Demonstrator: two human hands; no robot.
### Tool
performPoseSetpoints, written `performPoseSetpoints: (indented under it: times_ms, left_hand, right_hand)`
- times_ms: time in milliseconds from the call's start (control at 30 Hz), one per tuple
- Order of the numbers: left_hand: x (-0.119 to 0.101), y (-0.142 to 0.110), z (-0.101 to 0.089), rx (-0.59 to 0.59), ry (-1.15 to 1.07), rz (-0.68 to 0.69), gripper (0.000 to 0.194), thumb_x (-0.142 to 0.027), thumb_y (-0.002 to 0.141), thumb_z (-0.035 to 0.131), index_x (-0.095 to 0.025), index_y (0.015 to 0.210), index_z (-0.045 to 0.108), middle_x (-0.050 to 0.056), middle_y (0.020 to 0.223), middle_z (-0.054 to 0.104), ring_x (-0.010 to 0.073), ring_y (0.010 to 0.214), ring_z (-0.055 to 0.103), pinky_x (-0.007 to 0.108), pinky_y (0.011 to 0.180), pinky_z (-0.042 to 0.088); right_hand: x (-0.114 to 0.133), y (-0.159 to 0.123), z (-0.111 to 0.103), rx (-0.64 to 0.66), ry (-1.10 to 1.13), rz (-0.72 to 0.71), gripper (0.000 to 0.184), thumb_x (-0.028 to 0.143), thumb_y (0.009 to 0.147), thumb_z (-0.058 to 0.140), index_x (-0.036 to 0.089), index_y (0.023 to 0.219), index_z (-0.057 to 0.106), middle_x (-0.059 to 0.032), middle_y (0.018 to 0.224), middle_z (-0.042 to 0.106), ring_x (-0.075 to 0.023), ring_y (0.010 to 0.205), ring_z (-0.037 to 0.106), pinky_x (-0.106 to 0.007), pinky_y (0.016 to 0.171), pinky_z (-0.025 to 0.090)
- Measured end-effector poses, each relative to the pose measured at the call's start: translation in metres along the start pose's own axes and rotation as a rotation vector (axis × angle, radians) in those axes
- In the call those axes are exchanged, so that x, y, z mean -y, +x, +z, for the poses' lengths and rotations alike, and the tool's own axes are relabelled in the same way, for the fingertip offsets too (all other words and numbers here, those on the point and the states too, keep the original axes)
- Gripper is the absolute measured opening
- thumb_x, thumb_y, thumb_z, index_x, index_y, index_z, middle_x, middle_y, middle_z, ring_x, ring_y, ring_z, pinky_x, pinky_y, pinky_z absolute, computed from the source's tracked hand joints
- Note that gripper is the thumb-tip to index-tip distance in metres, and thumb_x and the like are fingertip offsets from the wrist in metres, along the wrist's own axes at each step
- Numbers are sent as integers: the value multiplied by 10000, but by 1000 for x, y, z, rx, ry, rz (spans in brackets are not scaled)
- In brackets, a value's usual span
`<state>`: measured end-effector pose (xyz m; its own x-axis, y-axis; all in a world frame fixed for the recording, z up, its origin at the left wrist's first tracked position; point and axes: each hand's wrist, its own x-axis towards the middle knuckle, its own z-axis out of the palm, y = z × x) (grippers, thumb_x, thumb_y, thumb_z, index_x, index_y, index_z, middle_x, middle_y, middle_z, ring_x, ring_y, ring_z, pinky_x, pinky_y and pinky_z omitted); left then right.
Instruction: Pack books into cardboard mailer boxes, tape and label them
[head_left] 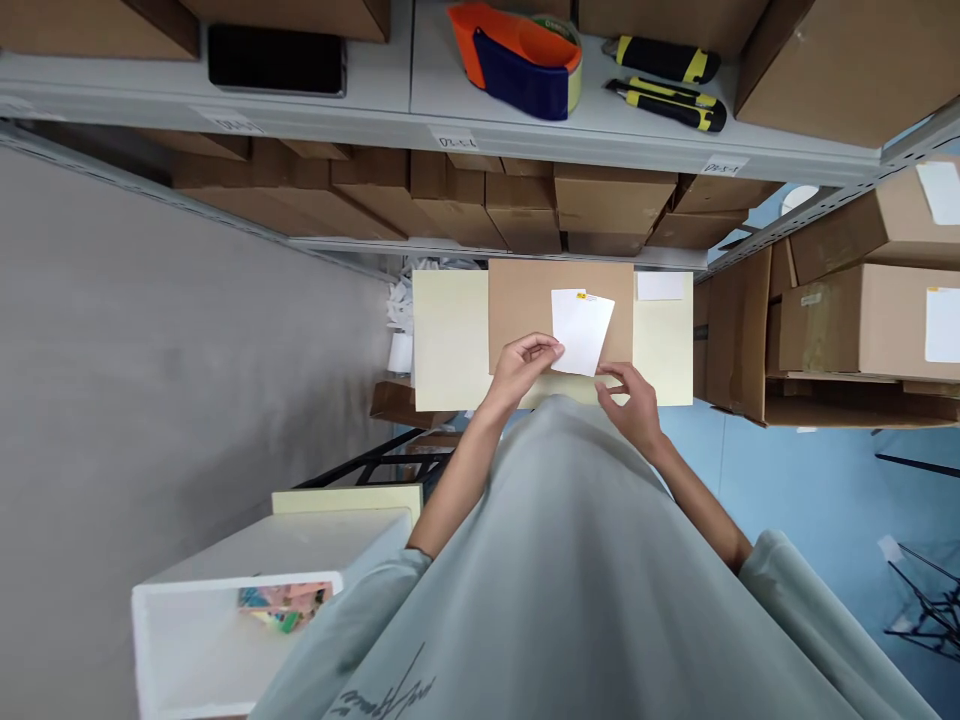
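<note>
A small white sheet [583,330] lies against the top of a brown cardboard box [525,300], which rests on a pale yellow surface [442,340]. My left hand [521,368] pinches the sheet's lower left edge between thumb and fingers. My right hand [636,402] has its fingertips closed on the sheet's bottom corner. A small yellow mark shows at the sheet's top edge. Both bare forearms reach out over my grey shirt.
The shelf above holds an orange and blue tape dispenser [525,55], two yellow-black utility knives [664,60], a black flat device [277,60] and cardboard boxes [862,320]. A white bin [225,640] with colourful items sits lower left. A grey wall is on the left.
</note>
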<state>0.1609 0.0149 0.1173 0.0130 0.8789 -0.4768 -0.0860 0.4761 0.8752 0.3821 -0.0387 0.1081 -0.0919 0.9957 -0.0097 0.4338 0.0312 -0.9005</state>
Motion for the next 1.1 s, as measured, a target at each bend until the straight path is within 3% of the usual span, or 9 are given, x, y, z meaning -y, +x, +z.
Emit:
performPoseSetpoints:
  times_ms: [167, 333, 467, 600, 700, 800, 967, 1033, 1100]
  left_hand:
    - [-3, -10, 3, 12, 60, 37, 412, -601, 744, 890, -223, 862, 773, 50, 890, 748, 218, 869, 664, 356, 841, 549]
    - [-1, -17, 6, 24, 64, 52, 418, -611, 751, 891, -225, 866, 781, 53, 915, 760, 223, 897, 672, 363, 873, 554]
    - [2, -22, 7, 33, 67, 59, 426, -623, 753, 892, -226, 861, 782, 55, 938, 767, 230, 922, 679, 366, 880, 558]
    - [11, -23, 6, 22, 75, 50, 450, -638, 756, 892, -219, 889, 795, 65, 946, 785, 242, 939, 706, 380, 902, 574]
    - [26, -20, 5, -14, 102, 57, 482, -656, 777, 872, -218, 971, 822, 91, 1051, 820, 270, 1022, 740, 420, 994, 583]
    - [42, -18, 5, -24, 123, 30, 597, -667, 777, 867, -202, 1148, 816, 119, 1160, 824, 291, 1109, 754, 461, 1091, 562]
    - [55, -19, 2, -67, 89, 11, 678, -665, 803, 845, -175, 1266, 771, 146, 1214, 815, 292, 1174, 753, 453, 1123, 551]
    - [56, -21, 1, -95, 75, 28, 625, -649, 841, 814, -184, 1256, 774, 140, 1207, 817, 287, 1175, 754, 445, 1118, 553]
    - [55, -22, -1, -141, 63, 58, 560, -621, 857, 794, -191, 1215, 785, 127, 1190, 821, 284, 1163, 757, 438, 1100, 563]
  right_hand:
    - [-5, 25, -3, -71, 265, 282, 376, 601, 965, 711, 226, 976, 740, -71, 1038, 765, -205, 871, 804, -279, 612, 651]
    - [-8, 38, -3, -36, 399, 437, 443, 641, 832, 814, 218, 949, 747, -51, 854, 776, -215, 801, 787, -266, 551, 581]
    - [-10, 37, -4, -7, 445, 482, 443, 626, 779, 845, 213, 907, 745, -31, 749, 749, -202, 743, 748, -265, 538, 543]
    - [-12, 33, -3, 10, 399, 473, 383, 589, 817, 800, 218, 867, 719, -9, 685, 707, -182, 658, 690, -268, 509, 493]
    - [-13, 31, -1, -51, 288, 401, 303, 529, 876, 736, 231, 856, 687, 2, 699, 685, -173, 643, 665, -294, 573, 527]
    - [-13, 32, -1, -141, 78, 238, 212, 433, 935, 671, 239, 850, 667, -24, 867, 717, -151, 652, 632, -316, 668, 557]
    - [-13, 30, -6, -267, -299, 32, 182, 350, 1038, 572, 248, 926, 673, -46, 991, 731, -148, 667, 629, -298, 649, 522]
    - [-11, 25, -3, -252, -421, -72, 194, 329, 1075, 545, 252, 978, 696, -58, 1035, 748, -157, 736, 679, -292, 649, 508]
    - [-7, 15, 5, -146, -500, -197, 193, 307, 1091, 551, 260, 999, 714, -66, 1050, 765, -173, 822, 721, -296, 682, 515]
